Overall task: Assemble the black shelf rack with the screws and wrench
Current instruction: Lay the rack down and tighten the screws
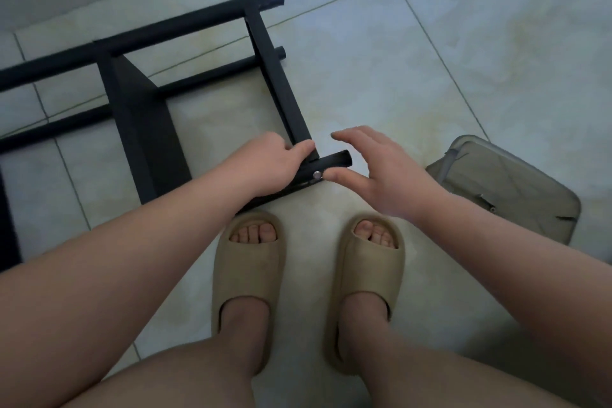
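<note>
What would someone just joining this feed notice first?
The black rack lying on the tiled floor, upper left, draws the eye first. At its near corner the left hand grips the frame, while the right hand hovers open with its thumb beside a silver screw in the tube. Below them are two tan slippers, and a grey-green tray sits on the floor at right.

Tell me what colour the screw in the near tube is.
The screw is silver; head view shows it best.
</note>
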Demonstrator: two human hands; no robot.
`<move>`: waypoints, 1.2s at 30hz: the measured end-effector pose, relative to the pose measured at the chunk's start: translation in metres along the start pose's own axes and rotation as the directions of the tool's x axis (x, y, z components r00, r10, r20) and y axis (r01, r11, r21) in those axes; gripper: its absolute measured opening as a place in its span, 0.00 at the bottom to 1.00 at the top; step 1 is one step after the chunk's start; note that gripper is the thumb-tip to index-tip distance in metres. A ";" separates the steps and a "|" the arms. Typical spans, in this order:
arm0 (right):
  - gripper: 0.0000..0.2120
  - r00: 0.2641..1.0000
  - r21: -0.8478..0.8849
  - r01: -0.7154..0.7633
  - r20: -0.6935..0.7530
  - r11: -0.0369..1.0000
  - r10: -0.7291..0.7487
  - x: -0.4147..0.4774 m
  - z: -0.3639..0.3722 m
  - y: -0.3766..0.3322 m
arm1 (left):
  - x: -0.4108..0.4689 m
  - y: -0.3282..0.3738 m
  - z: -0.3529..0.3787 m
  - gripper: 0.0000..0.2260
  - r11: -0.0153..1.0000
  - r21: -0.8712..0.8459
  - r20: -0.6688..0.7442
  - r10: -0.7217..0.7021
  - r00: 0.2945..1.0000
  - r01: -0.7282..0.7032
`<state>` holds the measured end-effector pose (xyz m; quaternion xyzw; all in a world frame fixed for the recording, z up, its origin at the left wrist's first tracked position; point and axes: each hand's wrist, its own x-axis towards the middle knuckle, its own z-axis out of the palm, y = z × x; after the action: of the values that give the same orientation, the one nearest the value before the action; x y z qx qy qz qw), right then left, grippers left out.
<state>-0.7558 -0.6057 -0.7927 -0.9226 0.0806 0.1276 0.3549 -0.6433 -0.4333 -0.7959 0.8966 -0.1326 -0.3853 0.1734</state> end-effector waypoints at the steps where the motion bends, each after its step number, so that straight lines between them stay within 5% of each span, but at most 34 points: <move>1: 0.32 1.000 -0.030 -0.002 -0.015 1.000 0.002 -0.009 -0.008 0.001 | -0.004 0.003 -0.005 0.25 0.995 0.097 -0.050 -0.019 0.999 0.024; 3: 0.33 0.999 -0.115 -0.013 -0.036 0.993 0.009 -0.032 -0.025 0.006 | -0.014 0.015 -0.015 0.22 0.977 0.208 -0.181 0.003 0.984 0.035; 6: 0.32 0.997 -0.303 -0.071 -0.030 0.950 0.065 -0.069 -0.048 0.025 | -0.031 0.048 -0.022 0.18 0.960 0.246 -0.227 0.190 0.955 -0.133; 10: 0.33 0.982 -0.365 -0.188 -0.090 0.912 0.167 -0.116 -0.075 0.060 | -0.047 0.098 -0.008 0.18 0.867 0.349 -0.007 0.382 0.924 -0.356; 15: 0.30 0.953 -0.330 -0.301 -0.121 0.895 0.276 -0.152 -0.088 0.109 | -0.047 0.149 0.030 0.19 0.748 0.419 0.248 0.451 0.857 -0.515; 20: 0.23 0.882 -0.178 -0.469 -0.043 0.865 0.469 -0.152 -0.075 0.157 | -0.022 0.171 0.084 0.24 0.805 0.360 0.395 0.327 0.859 -0.472; 25: 0.17 0.804 -0.258 -0.570 0.023 0.780 0.595 -0.122 -0.056 0.195 | 0.010 0.167 0.119 0.23 0.932 0.176 0.319 0.251 0.914 -0.317; 30: 0.12 0.702 -0.328 -0.679 -0.028 0.657 0.711 -0.106 -0.040 0.225 | 0.024 0.156 0.135 0.05 0.953 -0.024 0.312 0.294 0.903 -0.302; 36: 0.11 0.732 -0.341 -0.669 -0.152 0.660 0.664 -0.099 -0.018 0.239 | 0.023 0.149 0.139 0.05 0.941 -0.119 0.303 0.338 0.891 -0.317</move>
<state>-0.9043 -0.7877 -0.9019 -0.8794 0.3892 0.2549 0.1008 -0.7459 -0.6053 -0.8381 0.7808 -0.2952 -0.4946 0.2419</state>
